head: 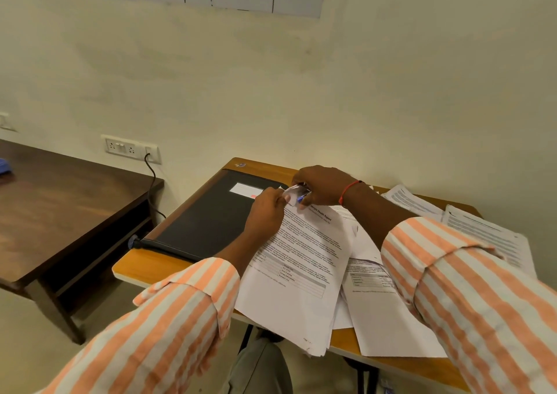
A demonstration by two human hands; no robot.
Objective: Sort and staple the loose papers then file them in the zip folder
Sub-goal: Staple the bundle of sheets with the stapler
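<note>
Papers [301, 261], a thin printed set, are lying on the tabletop [144, 265] just beside the black zip folder [208, 212], their lower edge overhanging the near rim. The left hand [266, 209] is pinching the set's top corner; the right hand [324, 185] is gripping a small stapler [300, 194], partly hidden, at that same corner. Being light, limp and prone to sliding apart, the sheets are probably best held squared at the corner being stapled. Other loose sheets [488, 233] are lying scattered to the right.
</note>
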